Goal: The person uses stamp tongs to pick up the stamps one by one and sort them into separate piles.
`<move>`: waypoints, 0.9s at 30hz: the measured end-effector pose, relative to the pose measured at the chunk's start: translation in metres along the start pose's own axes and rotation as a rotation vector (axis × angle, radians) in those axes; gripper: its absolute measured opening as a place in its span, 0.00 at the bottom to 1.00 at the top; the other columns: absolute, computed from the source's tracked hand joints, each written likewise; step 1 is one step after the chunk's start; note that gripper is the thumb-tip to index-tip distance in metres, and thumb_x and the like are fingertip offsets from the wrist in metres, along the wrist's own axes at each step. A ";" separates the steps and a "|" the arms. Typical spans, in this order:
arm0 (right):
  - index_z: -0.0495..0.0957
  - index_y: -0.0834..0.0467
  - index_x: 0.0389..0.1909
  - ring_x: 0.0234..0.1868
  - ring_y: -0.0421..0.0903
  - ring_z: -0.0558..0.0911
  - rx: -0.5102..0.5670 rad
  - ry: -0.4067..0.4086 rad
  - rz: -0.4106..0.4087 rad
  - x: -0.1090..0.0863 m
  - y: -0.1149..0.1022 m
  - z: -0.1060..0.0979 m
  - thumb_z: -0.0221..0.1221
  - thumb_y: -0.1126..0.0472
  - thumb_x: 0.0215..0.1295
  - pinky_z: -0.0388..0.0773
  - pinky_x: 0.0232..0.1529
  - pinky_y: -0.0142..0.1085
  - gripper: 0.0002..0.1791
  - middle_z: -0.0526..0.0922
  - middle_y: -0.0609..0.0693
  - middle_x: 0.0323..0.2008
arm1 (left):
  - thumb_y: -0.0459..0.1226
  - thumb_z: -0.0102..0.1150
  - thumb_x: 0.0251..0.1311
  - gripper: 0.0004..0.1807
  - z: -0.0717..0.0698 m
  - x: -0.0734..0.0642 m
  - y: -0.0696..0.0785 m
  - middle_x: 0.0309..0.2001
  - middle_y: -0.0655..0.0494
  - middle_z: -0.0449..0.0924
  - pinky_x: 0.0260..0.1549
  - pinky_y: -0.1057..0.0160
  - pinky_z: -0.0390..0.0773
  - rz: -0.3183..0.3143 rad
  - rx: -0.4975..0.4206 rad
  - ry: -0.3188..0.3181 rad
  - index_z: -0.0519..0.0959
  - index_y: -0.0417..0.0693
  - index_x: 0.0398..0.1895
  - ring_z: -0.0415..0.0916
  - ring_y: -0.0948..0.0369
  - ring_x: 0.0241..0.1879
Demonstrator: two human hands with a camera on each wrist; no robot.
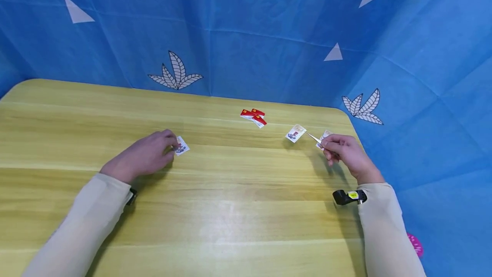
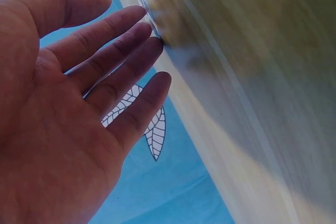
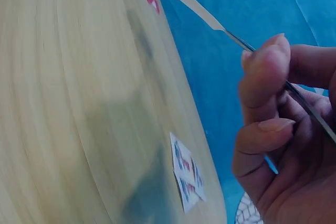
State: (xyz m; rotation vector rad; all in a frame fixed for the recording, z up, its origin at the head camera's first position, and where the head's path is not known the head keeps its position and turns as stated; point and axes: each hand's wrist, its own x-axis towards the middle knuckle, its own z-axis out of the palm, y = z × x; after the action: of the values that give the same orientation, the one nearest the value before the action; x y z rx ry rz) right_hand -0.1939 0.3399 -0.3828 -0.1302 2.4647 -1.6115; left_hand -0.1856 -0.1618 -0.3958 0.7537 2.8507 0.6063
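Note:
My right hand (image 1: 347, 155) pinches slim metal tweezers (image 3: 313, 112) between thumb and fingers. At the tweezers' tip hangs a small white-bordered picture stamp (image 1: 296, 133), raised over the table; the right wrist view shows it nearly edge-on (image 3: 197, 9). Below that hand, more picture stamps (image 3: 188, 171) overlap on the table, partly hidden by the hand in the head view. On the left, my left hand (image 1: 147, 153) reaches over the table with fingers loosely extended. Its fingertips are right at another picture stamp (image 1: 183, 147), covering part of its left side.
A small group of red stamps (image 1: 253, 116) with yellow emblems lies toward the back of the wooden table (image 1: 230, 208). Behind the table hangs a blue cloth (image 1: 246, 63) printed with leaves and triangles; it also runs along the right edge.

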 end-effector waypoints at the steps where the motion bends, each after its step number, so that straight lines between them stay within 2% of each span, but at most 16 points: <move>1: 0.71 0.78 0.44 0.19 0.42 0.74 0.004 0.020 0.003 0.000 0.001 -0.002 0.50 0.64 0.75 0.75 0.23 0.34 0.16 0.75 0.50 0.22 | 0.31 0.52 0.66 0.13 0.000 0.000 0.000 0.53 0.40 0.74 0.55 0.43 0.71 0.000 0.001 0.002 0.81 0.33 0.48 0.72 0.44 0.54; 7: 0.71 0.79 0.44 0.17 0.40 0.74 0.022 0.112 0.033 0.001 0.008 -0.011 0.51 0.64 0.74 0.76 0.21 0.33 0.16 0.75 0.48 0.20 | 0.31 0.52 0.65 0.13 -0.002 0.000 0.000 0.53 0.40 0.74 0.55 0.43 0.71 -0.008 0.011 0.000 0.80 0.32 0.49 0.72 0.45 0.53; 17: 0.70 0.79 0.42 0.17 0.39 0.73 0.045 0.164 0.035 -0.001 0.018 -0.022 0.50 0.65 0.74 0.76 0.19 0.31 0.16 0.75 0.48 0.20 | 0.31 0.52 0.65 0.13 -0.001 0.001 0.000 0.53 0.40 0.74 0.55 0.43 0.71 -0.008 0.006 0.005 0.80 0.33 0.49 0.72 0.44 0.54; 27: 0.68 0.77 0.51 0.19 0.38 0.75 0.020 0.197 0.164 -0.001 0.025 -0.033 0.48 0.62 0.76 0.77 0.24 0.31 0.18 0.76 0.46 0.21 | 0.31 0.53 0.65 0.13 0.000 0.002 0.002 0.53 0.41 0.74 0.54 0.43 0.72 -0.015 -0.013 -0.004 0.81 0.32 0.48 0.72 0.45 0.53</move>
State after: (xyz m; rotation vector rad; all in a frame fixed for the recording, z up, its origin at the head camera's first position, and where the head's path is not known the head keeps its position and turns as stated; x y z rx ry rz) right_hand -0.1986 0.3801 -0.3925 0.2391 2.5225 -1.6488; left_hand -0.1863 -0.1590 -0.3948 0.7299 2.8428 0.6205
